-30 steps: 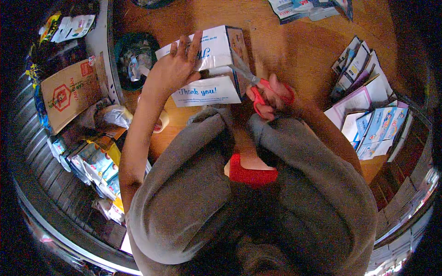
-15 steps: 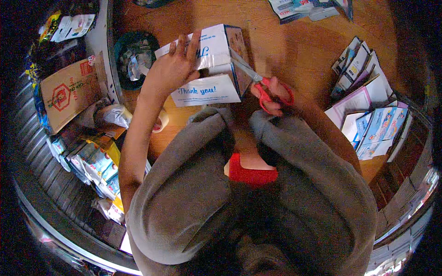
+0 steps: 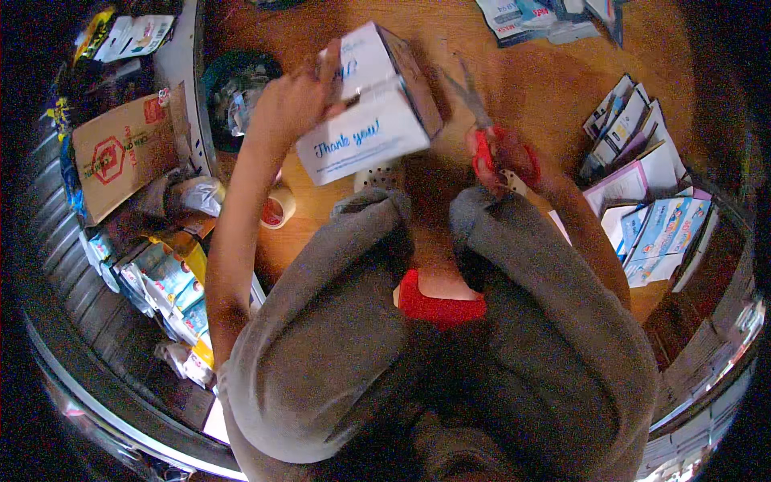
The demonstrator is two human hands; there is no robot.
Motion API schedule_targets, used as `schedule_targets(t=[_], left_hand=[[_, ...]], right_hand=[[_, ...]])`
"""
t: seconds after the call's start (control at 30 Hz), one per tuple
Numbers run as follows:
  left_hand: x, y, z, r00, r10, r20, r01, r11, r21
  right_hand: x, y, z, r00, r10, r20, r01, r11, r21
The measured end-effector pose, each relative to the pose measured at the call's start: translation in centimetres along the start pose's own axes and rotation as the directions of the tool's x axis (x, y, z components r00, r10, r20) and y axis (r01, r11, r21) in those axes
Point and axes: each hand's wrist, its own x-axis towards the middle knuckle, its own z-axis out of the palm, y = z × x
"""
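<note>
A white cardboard box (image 3: 373, 138) with blue script print is tilted above the floor, beyond my knees. My left hand (image 3: 293, 100) grips its left part, fingers over the upper face and partly blurred. To the right of the box, my right hand (image 3: 514, 161) holds red-handled scissors (image 3: 474, 104). Their blades are spread and point up and to the left, apart from the box. The box's right side is a darker printed panel facing the scissors.
Flat packages (image 3: 662, 229) lie stacked at the right, and more pouches (image 3: 546, 20) at the far edge. A dark green bin (image 3: 210, 80) with crumpled plastic stands at left. Nearby are a tape roll (image 3: 277, 209), a brown carton (image 3: 124, 165) and piled packets (image 3: 169, 281).
The scissors have moved off the box's right side, further right, and their blades have spread. My left hand has turned and tilted the box slightly.
</note>
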Motion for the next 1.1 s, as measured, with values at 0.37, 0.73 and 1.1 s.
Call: schedule_targets(t=[0.37,0.73,1.1], left_hand=[[2.2,-1.9,-0.6,0.994,-0.093,-0.050,0.094,0.995,0.022],[2.0,-4.5,-1.2,0.935,-0.191,0.299,0.212,0.976,-0.039],[1.0,-3.3,-1.1,0.967,-0.200,0.161,0.239,0.928,-0.285]], right_hand=[[3.7,-1.5,7.6,0.970,-0.233,-0.075,-0.026,0.204,-0.979],[5.2,-4.8,10.8,0.944,-0.300,0.134,-0.081,-0.607,-0.790],[9.3,-5.0,11.8,0.987,-0.110,-0.114,-0.157,-0.778,-0.609]])
